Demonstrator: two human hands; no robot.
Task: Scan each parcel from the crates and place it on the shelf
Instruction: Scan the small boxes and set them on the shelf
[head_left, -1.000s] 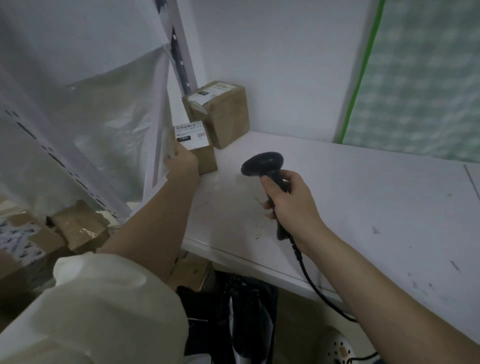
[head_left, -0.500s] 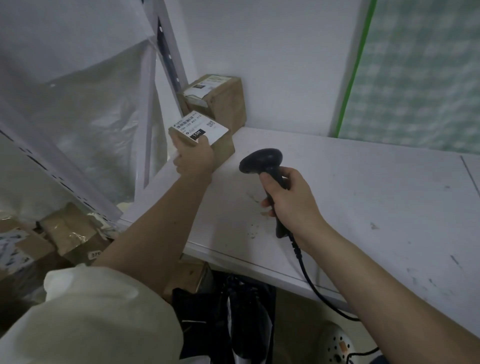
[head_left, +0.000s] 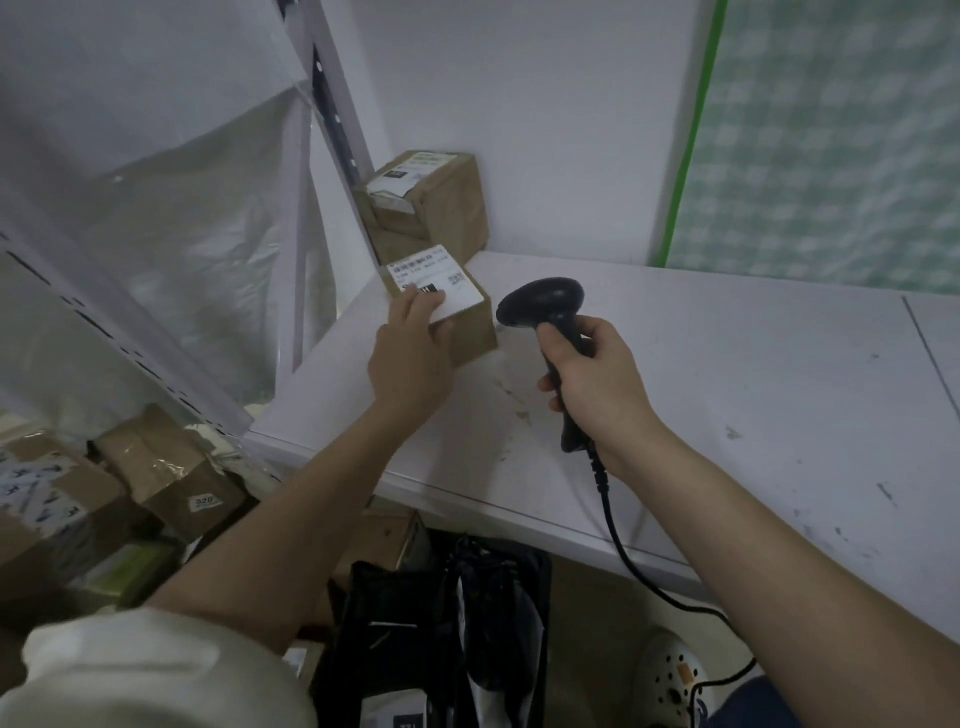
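Left hand (head_left: 413, 358) gripping small labelled parcel (head_left: 457, 317) at shelf's (head_left: 727, 374) back-left corner, just before taller cardboard box (head_left: 436, 208); right hand (head_left: 597, 379) clamped on black barcode scanner (head_left: 545, 306) beside parcel.

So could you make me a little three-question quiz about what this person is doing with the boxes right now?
1. True or false: the right hand holds the black scanner by its handle.
2. What does the left hand grip?
A. the small box with a white label
B. the larger box by the wall
C. the scanner's cable
3. Fill in: the larger box stands on the white ____, in the corner behind the small box.

Key:
1. True.
2. A; fingers lie over the label.
3. Shelf.
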